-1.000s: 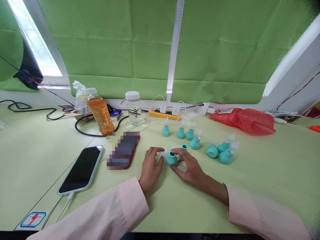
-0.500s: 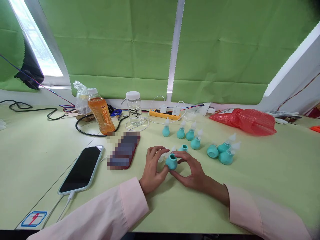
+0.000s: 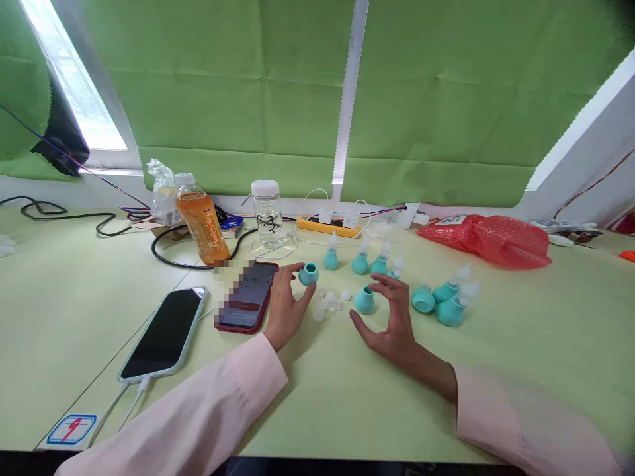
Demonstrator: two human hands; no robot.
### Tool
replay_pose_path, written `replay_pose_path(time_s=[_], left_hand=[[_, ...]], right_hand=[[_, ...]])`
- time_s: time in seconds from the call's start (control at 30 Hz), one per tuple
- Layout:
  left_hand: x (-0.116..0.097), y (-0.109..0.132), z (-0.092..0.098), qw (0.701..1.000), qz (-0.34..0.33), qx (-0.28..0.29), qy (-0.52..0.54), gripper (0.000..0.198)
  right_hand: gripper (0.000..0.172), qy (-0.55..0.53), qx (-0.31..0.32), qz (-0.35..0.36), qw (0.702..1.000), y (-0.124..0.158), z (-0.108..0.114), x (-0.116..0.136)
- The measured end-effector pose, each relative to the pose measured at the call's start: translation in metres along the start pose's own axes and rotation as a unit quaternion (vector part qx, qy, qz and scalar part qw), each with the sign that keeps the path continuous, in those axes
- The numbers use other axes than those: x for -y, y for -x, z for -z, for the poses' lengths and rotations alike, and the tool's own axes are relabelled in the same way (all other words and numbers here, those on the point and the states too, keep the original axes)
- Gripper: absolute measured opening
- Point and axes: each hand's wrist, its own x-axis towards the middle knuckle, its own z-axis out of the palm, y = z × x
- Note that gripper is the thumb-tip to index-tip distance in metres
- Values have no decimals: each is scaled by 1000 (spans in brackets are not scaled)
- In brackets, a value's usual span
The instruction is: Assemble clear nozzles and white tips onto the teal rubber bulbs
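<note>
A teal rubber bulb [image 3: 308, 274] with its round opening showing is between the thumb and fingers of my left hand [image 3: 286, 307], beside the red-edged phone. My right hand [image 3: 391, 316] is open, thumb and fingers apart around a second teal bulb [image 3: 364, 301]; no firm hold on it shows. That bulb stands on the table with its mouth up and no tip. Small clear plastic pieces [image 3: 330, 303] lie between my hands. Behind my right hand stand several teal bulbs fitted with clear tips [image 3: 360, 262], one partly hidden by my fingers.
Right of my right hand are a tipped-over bulb [image 3: 423, 300] and two tipped bulbs [image 3: 450, 311]. Two phones, one charging [image 3: 163, 335] and one showing a timer [image 3: 248, 297], lie left. Behind are an orange drink bottle [image 3: 202, 225], water jar [image 3: 268, 215], power strip [image 3: 327, 227] and red bag [image 3: 486, 241].
My left hand has carried one bulb up and left, toward the phone. My right hand has let go of that bulb, moved slightly right and opened around another one.
</note>
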Motion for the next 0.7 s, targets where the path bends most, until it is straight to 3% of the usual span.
replay_pose_path(time_s=[0.13, 0.3, 0.37, 0.57, 0.7], left_hand=[[22, -8, -6, 997, 35, 62, 0, 24], [28, -3, -12, 995, 48, 81, -15, 26], [27, -2, -14, 995, 55, 81, -14, 31], [31, 1, -20, 998, 42, 50, 8, 55], [35, 4, -24, 998, 28, 47, 24, 60]], right_hand=[[45, 99, 85, -47, 990, -1, -4, -9], [42, 72, 186, -113, 973, 4, -10, -15], [40, 47, 177, -113, 977, 4, -10, -17], [40, -31, 34, -108, 993, -7, -14, -18], [36, -66, 58, -78, 993, -28, -29, -16]])
